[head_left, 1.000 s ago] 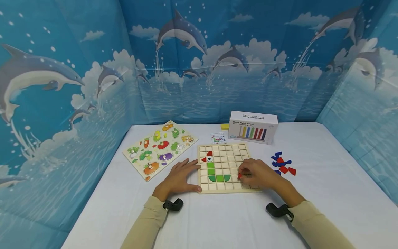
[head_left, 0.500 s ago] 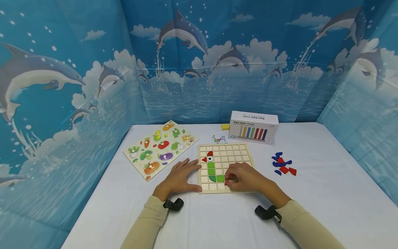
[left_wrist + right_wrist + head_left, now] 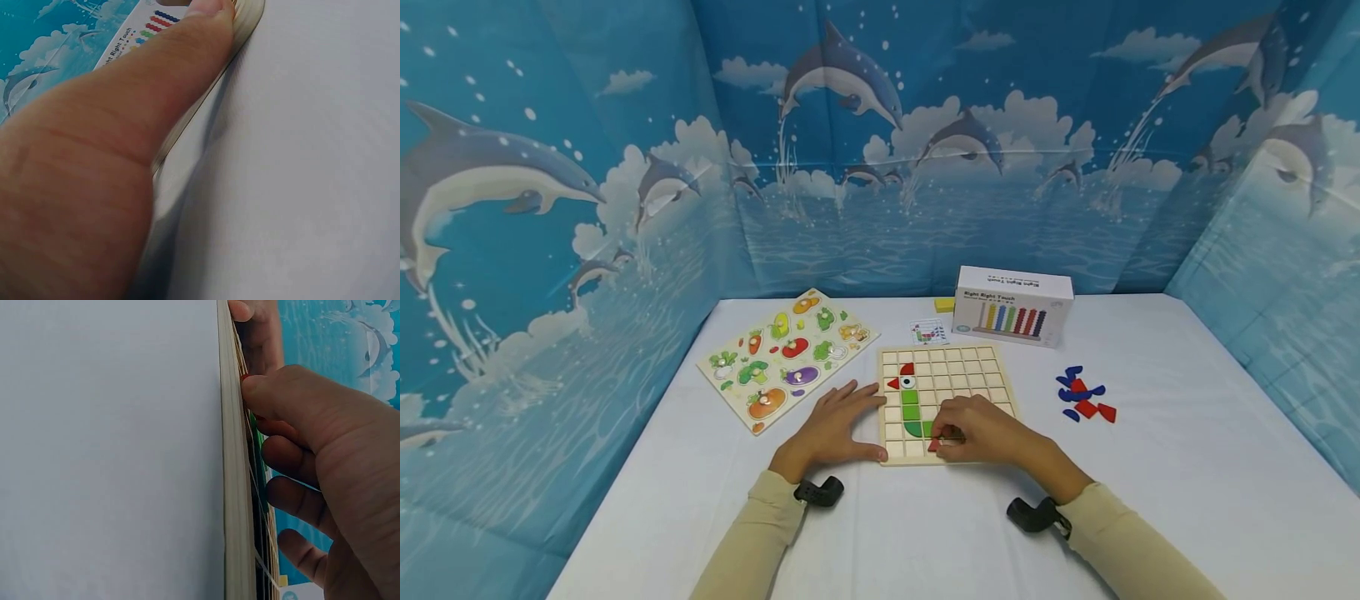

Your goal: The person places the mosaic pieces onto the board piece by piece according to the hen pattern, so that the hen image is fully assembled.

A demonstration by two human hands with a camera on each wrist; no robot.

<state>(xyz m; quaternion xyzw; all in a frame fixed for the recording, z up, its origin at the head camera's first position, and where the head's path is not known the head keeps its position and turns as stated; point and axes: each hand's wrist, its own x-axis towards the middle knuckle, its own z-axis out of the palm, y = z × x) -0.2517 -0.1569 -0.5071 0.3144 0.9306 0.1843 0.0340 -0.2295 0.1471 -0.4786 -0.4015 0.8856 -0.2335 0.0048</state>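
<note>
A wooden grid board point(image 3: 964, 368) lies on the table, bearing red pieces, a round eye piece point(image 3: 907, 382) and green pieces point(image 3: 910, 405) set in an L-like line. My right hand point(image 3: 979, 431) pinches a red triangular piece point(image 3: 933, 445) between thumb and fingertips, low over the board's front rows, just below the bottom green pieces. Only a sliver of that red piece shows by the thumb in the right wrist view. Along the board's left edge my left hand point(image 3: 833, 429) rests with fingers spread; its thumb point(image 3: 175, 59) touches the front left corner.
A vegetable puzzle board point(image 3: 793, 354) lies at the back left. Behind the grid board are a small picture card point(image 3: 929, 332), a yellow block point(image 3: 943, 305) and a white box point(image 3: 1012, 306). Several loose red and blue pieces point(image 3: 1085, 408) lie to the right.
My right hand has moved left across the board with the red triangular piece, from the right-hand columns to below the green row. The left hand has stayed in place.
</note>
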